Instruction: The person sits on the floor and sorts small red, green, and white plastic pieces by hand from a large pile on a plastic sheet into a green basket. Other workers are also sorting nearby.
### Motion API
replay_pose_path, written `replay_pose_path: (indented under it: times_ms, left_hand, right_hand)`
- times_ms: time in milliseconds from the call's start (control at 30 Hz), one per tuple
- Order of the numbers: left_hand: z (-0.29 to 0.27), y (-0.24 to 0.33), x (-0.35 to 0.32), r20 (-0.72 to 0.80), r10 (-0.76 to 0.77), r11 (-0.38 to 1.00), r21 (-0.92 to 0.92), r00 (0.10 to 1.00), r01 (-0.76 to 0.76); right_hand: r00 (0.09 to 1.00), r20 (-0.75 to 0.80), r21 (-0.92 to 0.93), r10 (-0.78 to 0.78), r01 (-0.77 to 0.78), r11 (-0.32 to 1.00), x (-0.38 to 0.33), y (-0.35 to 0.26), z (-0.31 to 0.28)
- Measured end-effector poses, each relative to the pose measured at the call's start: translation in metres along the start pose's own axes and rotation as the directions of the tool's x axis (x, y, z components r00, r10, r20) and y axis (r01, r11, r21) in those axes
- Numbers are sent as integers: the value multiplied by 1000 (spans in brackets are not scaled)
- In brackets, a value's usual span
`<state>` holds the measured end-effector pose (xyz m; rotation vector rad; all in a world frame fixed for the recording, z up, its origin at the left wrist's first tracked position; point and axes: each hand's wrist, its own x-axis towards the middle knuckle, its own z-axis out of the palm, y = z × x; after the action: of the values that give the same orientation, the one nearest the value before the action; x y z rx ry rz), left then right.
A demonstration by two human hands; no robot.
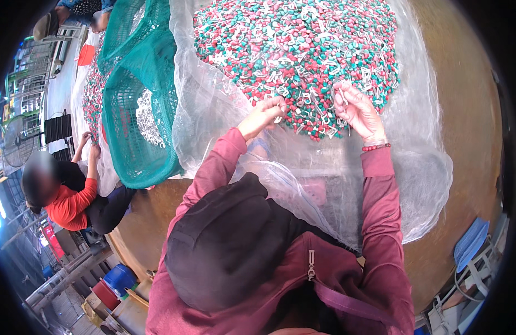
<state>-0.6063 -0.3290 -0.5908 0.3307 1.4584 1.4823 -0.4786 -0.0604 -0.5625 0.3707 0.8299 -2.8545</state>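
Observation:
A wide pile of small red, green and pink pebble-like pieces mixed with white hook-shaped pieces lies on a translucent white mesh sheet. At the pile's near edge, my left hand is closed, with a small white piece at its fingertips. To its right, over the same edge, my right hand has its fingers curled in a pinch. What those fingers hold is too small to make out. A red bead bracelet circles my right wrist.
Left of the pile stands a green mesh-lined basket holding white pieces, with another green basket beyond. A person in an orange top sits at the left; another person's sleeve shows at far left. A blue face mask hangs at right.

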Motion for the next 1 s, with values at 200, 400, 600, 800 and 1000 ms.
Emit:
replay_pose_path:
  times_ms: [200, 400, 600, 800, 1000]
  left_hand:
    - [34, -12, -5, 127, 287, 828, 465, 949, -313]
    - [53, -53, 6, 87, 229, 88, 990, 970, -109]
    - [30, -51, 22, 63, 197, 518, 841, 978, -159]
    - [12, -8, -4, 192, -35, 694, -701, 981, 162]
    - [5, 45, 4, 313, 35, 832, -535, 949, 146]
  right_hand:
    - [983, -83, -534, -166, 96, 840, -7, 32, 2]
    - [971, -51, -839, -235, -169, -517, 16, 89, -6]
    - [976, 55, -816, -211, -78, -572, 7, 114, -10]
    - [943, -122, -917, -309, -226, -329, 25, 104, -22]
    - [939, -329, -792, -97, -219, 570, 23, 27, -30]
